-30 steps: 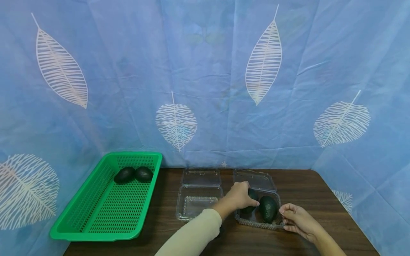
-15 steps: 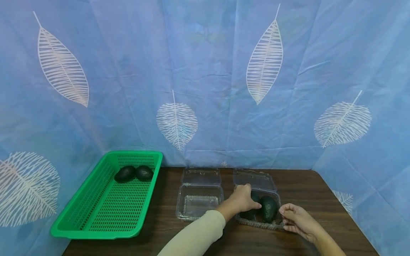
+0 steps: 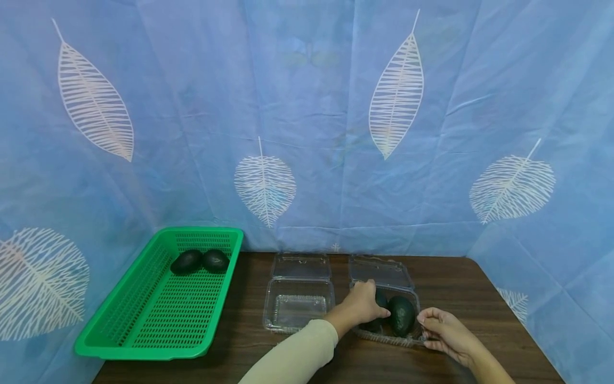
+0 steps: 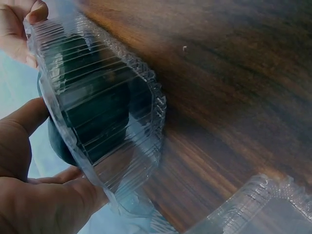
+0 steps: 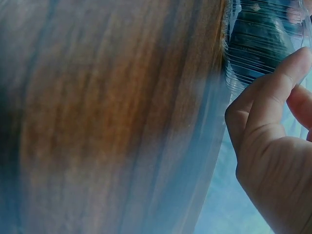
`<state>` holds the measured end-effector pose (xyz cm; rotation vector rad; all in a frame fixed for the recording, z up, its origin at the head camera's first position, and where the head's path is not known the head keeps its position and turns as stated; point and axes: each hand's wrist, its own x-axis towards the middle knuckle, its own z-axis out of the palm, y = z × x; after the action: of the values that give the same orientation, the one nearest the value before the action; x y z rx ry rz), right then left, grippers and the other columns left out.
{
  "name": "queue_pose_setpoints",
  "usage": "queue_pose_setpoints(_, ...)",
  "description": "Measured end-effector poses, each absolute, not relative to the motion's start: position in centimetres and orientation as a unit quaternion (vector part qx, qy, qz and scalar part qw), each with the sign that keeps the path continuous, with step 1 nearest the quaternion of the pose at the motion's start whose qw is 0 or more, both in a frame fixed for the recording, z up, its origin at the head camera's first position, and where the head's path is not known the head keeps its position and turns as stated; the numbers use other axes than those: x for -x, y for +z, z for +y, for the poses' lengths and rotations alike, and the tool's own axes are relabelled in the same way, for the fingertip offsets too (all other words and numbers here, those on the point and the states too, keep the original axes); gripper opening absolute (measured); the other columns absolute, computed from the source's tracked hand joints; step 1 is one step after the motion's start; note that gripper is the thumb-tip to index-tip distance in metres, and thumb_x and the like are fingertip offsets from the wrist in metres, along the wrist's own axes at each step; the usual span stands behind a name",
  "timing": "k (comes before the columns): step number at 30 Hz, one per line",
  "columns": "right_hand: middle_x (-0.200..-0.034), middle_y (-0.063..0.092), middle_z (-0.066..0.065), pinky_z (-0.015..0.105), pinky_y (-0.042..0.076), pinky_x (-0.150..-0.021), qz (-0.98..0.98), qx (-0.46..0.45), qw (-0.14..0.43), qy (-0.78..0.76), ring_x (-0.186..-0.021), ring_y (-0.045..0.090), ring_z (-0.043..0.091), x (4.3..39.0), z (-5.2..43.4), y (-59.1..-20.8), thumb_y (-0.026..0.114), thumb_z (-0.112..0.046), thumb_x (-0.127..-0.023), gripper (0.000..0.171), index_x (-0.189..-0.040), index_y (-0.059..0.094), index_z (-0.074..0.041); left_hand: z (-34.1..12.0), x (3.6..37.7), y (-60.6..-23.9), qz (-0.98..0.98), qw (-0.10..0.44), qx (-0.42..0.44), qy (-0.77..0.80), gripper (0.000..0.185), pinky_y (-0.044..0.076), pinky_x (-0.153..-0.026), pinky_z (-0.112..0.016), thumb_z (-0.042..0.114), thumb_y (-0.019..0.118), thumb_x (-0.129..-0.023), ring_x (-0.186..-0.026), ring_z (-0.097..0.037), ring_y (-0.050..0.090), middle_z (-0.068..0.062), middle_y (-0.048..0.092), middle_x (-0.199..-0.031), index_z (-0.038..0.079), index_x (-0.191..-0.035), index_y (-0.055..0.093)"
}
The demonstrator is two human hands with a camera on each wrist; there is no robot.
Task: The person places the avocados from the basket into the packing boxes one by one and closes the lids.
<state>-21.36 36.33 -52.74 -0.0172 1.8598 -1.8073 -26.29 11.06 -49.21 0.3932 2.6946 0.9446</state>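
Note:
In the head view, two dark green avocados lie side by side in the base of a clear plastic clamshell container (image 3: 384, 338) on the right, its lid folded back. My left hand (image 3: 363, 305) reaches over the left wall and grips the left avocado (image 3: 381, 298), covering much of it. The right avocado (image 3: 402, 316) sits beside it, touching or nearly so. My right hand (image 3: 443, 335) pinches the container's right rim between thumb and fingers. In the left wrist view, dark avocado skin shows through the ribbed wall (image 4: 97, 141), with my left thumb (image 4: 30, 117) over the rim.
A second clear clamshell (image 3: 298, 282), lid back and nothing inside, stands left of the first. Further left is a green slotted basket (image 3: 158, 341) with two avocados (image 3: 201, 262) at its far end. All stand on a dark wooden table (image 3: 455, 288) before a blue leaf-patterned cloth (image 3: 316, 106).
My left hand, with the left avocado, has shifted slightly right and down inside the container. The right hand has stayed at the rim.

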Motion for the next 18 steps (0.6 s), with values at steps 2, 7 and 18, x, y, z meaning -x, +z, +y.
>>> queue_pose_setpoints(2,-0.096,0.056,0.001,0.028,0.059,-0.076,0.691,0.006,0.271,-0.67,-0.083,0.059,0.01,21.38,36.33,-52.77,0.05,-0.025,-0.111,0.019,-0.117,0.052,-0.007,11.14,26.27,-49.33,0.929,0.127,-0.134,0.32,0.089,0.061,-0.089,-0.039,0.039,0.09,-0.082,-0.132,-0.025,0.062,-0.008,0.058,-0.149,0.012,-0.154,0.047)
queue_pose_setpoints(7,-0.096,0.056,0.001,0.028,0.059,-0.076,0.694,0.004,0.269,-0.668,-0.083,0.059,0.01,21.39,36.34,-52.78,0.051,-0.024,-0.111,0.018,-0.116,0.053,-0.008,11.41,26.12,-49.39,0.938,0.125,-0.135,0.293,0.09,0.061,-0.09,-0.038,0.041,0.088,-0.082,-0.131,-0.025,0.062,-0.008,0.057,-0.15,0.013,-0.156,0.045)
queue_pose_setpoints(18,-0.096,0.056,0.0,0.028,0.059,-0.077,0.694,0.011,0.267,-0.668,-0.083,0.059,0.01,21.35,36.26,-52.74,0.05,-0.023,-0.111,0.016,-0.115,0.053,-0.007,11.7,25.95,-49.09,0.949,0.123,-0.137,0.258,0.087,0.06,-0.094,-0.04,0.045,0.086,-0.085,-0.135,-0.029,0.058,-0.01,0.048,-0.157,0.015,-0.156,0.046)
